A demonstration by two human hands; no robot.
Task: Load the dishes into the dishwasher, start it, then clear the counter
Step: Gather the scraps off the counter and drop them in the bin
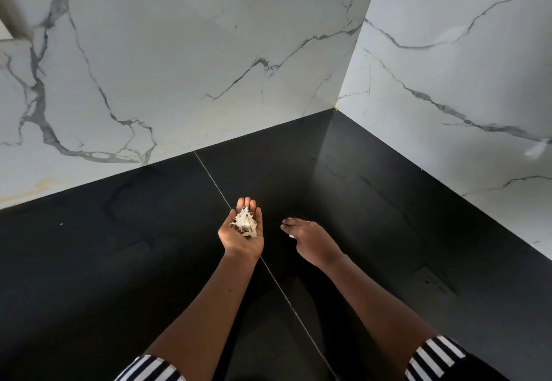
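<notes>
**Gathering scraps off the worktop**

I see the left hand [243, 232] at centre, palm up, its grip open and cupped like a tray for pale scraps [245, 221]. At its three o'clock the right hand [307, 235] sits palm down, grip open and empty, low over the black worktop [119, 246], probably to sweep up more.

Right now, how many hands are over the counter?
2. The left hand, palm up, holds pale scraps; the right hand is palm down beside it, over the black counter.
</notes>
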